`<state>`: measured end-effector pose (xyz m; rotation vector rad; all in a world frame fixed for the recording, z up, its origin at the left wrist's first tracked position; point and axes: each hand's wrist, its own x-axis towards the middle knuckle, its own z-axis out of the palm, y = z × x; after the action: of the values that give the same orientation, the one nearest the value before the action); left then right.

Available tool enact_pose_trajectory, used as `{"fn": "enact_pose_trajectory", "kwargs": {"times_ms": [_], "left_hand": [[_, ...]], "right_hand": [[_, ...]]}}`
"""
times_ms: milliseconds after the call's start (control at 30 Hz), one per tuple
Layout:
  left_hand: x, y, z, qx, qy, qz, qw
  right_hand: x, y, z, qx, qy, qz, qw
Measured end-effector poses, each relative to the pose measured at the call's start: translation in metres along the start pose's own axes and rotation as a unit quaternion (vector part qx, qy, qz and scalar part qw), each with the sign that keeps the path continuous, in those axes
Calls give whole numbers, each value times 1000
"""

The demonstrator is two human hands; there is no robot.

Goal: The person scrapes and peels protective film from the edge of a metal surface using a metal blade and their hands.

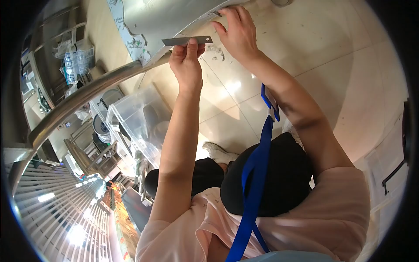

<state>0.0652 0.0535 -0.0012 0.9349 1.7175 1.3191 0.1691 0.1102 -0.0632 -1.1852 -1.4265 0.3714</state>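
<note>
My left hand (187, 65) pinches a flat grey utility knife blade (178, 41) between thumb and fingers. The blade lies level, with a small round hole at its right end. Just above it is a shiny metal panel (170, 17) whose left side carries torn pale-blue printed protective film (131, 41). My right hand (240, 32) is at the panel's lower right edge. Its thumb and fingers are apart, the fingertips at the edge by a small dark scrap (216, 14). I cannot tell whether they touch that scrap.
A curved metal tube (87, 83) runs from the left up to the panel's lower corner. A clear plastic bin (135, 115) stands beside my left forearm. Small debris (214, 54) lies on the tiled floor (235, 87). A blue lanyard (257, 170) hangs from my neck.
</note>
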Motion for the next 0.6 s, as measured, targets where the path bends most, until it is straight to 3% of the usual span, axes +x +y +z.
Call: {"fn": "enact_pose_trajectory", "kwargs": {"times_ms": [300, 600], "left_hand": [[-10, -14, -14, -18, 31, -29, 999], [-16, -21, -30, -42, 46, -39, 997]], "right_hand": [[-6, 6, 22, 71, 48, 101, 991], [-8, 14, 19, 116, 52, 112, 986]]}}
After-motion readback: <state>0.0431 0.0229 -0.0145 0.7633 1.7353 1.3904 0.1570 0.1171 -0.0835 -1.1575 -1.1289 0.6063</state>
